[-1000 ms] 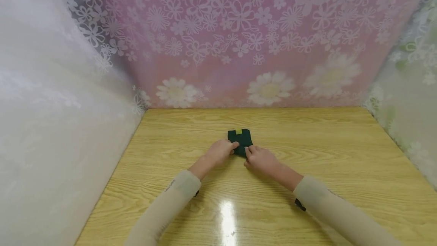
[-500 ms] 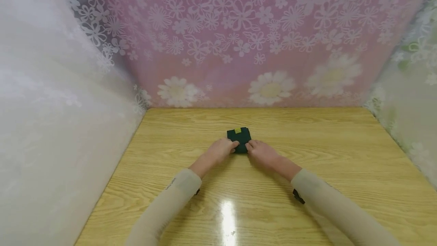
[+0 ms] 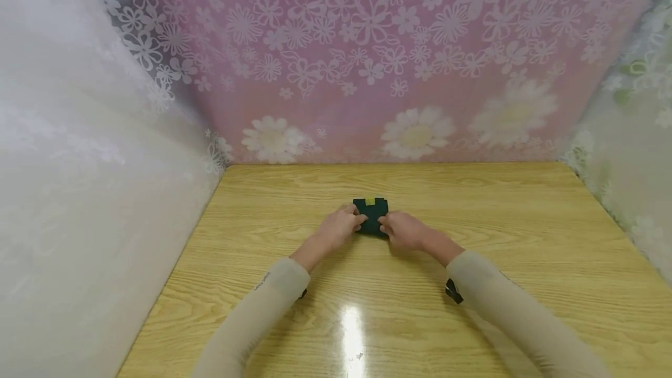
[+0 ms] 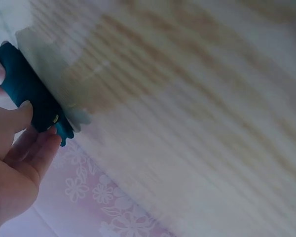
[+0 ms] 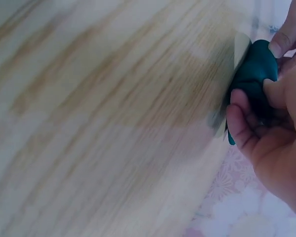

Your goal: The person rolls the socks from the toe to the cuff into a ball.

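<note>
A small folded dark green cloth (image 3: 373, 213) lies on the wooden table, with a yellow patch (image 3: 370, 202) at its far edge. My left hand (image 3: 337, 228) pinches its left side, thumb on top and fingers underneath. At the right side, my right hand (image 3: 406, 231) holds the near corner between thumb and fingers. In the left wrist view the cloth (image 4: 25, 81) looks like a thick, rounded fold. The right wrist view shows the cloth (image 5: 256, 64) bulging between both thumbs, close over the tabletop. Its underside is hidden.
The wood-grain table (image 3: 262, 203) runs back to a pink flowered backdrop (image 3: 346, 63). A pale sheet (image 3: 94, 191) closes the left side, and a flowered sheet (image 3: 630, 150) the right. A bright light reflection (image 3: 352, 337) shows near the front.
My right hand has moved slightly away from me and up the cloth's right side. The near edge is folded in and the cloth has shifted a little right. My left hand stays about in place.
</note>
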`<state>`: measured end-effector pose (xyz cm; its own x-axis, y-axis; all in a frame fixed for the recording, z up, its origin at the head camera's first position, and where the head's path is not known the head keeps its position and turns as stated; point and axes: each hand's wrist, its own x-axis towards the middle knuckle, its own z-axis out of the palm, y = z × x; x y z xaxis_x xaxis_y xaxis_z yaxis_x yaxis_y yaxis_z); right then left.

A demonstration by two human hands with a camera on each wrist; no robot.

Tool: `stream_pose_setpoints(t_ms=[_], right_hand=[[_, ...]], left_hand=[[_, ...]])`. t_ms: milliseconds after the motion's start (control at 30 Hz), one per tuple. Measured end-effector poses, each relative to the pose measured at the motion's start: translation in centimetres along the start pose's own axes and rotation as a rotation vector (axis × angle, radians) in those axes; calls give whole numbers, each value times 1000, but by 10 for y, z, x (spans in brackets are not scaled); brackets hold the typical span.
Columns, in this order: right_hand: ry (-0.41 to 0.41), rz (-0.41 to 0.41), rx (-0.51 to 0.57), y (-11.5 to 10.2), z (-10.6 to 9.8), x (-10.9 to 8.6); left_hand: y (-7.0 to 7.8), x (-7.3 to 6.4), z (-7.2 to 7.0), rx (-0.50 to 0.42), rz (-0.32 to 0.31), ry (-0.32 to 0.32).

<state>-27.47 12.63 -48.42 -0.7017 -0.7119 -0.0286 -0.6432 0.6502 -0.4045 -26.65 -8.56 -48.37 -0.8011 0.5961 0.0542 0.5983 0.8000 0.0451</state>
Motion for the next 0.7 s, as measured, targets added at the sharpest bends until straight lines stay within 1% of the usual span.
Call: stream_pose_setpoints(t_ms=[100, 200, 367, 500, 567, 633, 700], right_hand=[[-18, 54, 137, 5, 0, 1], [3, 95, 258, 9, -1, 1], [49, 117, 351, 12, -1, 2], [79, 164, 444, 11, 1, 2], [92, 204, 484, 9, 3, 2], [113, 229, 471, 7, 5, 0], [154, 224, 378, 2, 7, -3]], left_hand=[[2, 1, -4, 6, -1, -6], [5, 2, -7, 31, 16, -33], [7, -2, -6, 47, 28, -109], [5, -2, -6, 35, 37, -124], [4, 0, -7, 40, 45, -128], [4, 1, -8, 43, 43, -141], [3, 2, -8, 47, 40, -151]])
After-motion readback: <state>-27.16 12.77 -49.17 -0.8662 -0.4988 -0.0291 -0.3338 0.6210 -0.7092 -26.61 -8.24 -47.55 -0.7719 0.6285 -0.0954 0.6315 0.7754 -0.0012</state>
